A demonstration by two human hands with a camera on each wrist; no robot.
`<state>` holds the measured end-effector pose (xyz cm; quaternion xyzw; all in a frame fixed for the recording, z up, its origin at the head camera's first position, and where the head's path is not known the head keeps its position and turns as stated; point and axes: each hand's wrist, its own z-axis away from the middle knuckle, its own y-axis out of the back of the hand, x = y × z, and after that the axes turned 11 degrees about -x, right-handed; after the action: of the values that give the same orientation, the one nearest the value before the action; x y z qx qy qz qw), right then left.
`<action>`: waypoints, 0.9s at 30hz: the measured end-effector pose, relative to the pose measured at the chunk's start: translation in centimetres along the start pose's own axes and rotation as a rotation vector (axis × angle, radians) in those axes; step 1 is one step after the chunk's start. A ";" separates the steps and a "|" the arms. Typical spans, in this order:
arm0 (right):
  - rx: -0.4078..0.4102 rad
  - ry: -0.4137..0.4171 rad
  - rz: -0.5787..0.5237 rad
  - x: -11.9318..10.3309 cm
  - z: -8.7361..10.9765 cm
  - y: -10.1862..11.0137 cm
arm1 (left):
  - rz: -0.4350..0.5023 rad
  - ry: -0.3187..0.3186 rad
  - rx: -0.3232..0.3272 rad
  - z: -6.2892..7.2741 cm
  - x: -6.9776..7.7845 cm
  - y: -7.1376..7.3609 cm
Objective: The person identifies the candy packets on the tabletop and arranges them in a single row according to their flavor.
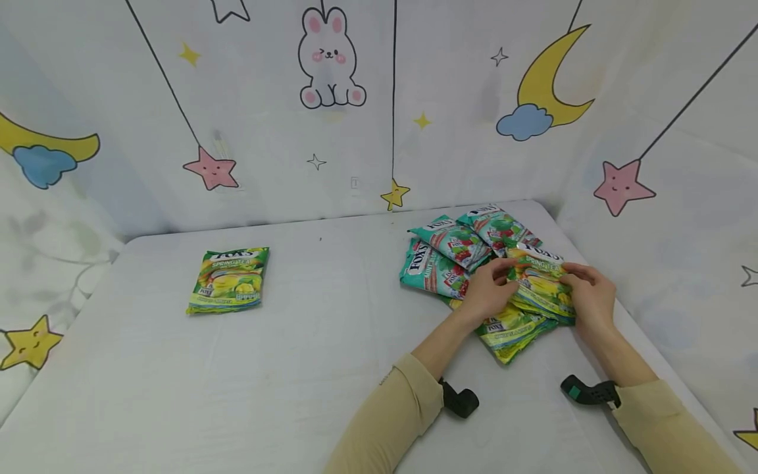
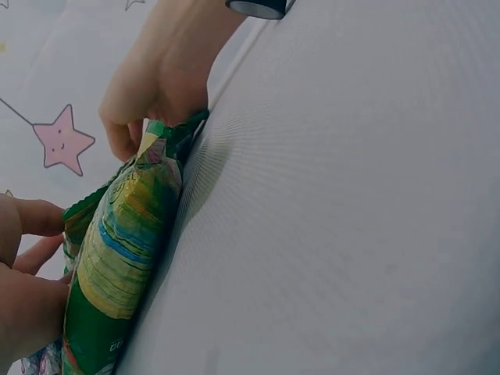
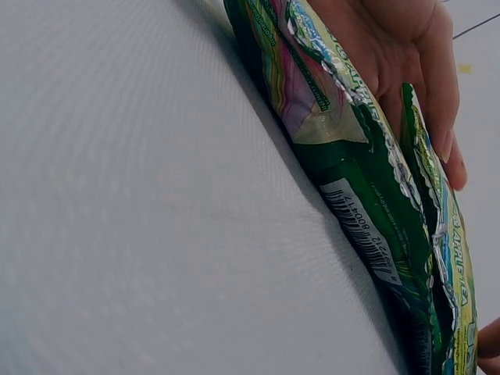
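Observation:
Both hands hold a yellow-green bag of Fox's Spring Tea candy by its sides, at the right of the table in the head view. My left hand pinches its left edge with thumb and fingers. On the opposite edge, my right hand grips it. Beneath it lies another yellow-green candy bag, partly covered. The right wrist view shows the two layers, with a barcode on the lower bag. Teal mint candy bags lie overlapping just behind my left hand.
A single yellow-green candy bag lies flat at the left of the white table. Behind and beside the table hang white cloth walls printed with stars, moons and a rabbit. A dark camera sits on each wrist.

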<state>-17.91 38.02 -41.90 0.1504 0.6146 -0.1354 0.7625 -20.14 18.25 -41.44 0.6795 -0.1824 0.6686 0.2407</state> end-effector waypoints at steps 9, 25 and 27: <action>-0.006 -0.020 -0.057 -0.3 0.1 -0.4 | 0.024 -0.020 -0.017 -0.1 -0.3 0.0; -0.091 0.022 0.192 0.0 0.2 -0.2 | -0.095 -0.016 -0.044 -0.3 -0.1 0.2; -0.104 0.028 0.124 0.0 0.3 -0.1 | -0.089 -0.017 -0.048 -0.3 -0.2 0.2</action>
<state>-17.70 37.85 -41.89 0.1502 0.6207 -0.0538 0.7676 -20.51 18.25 -41.62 0.6866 -0.1701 0.6469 0.2849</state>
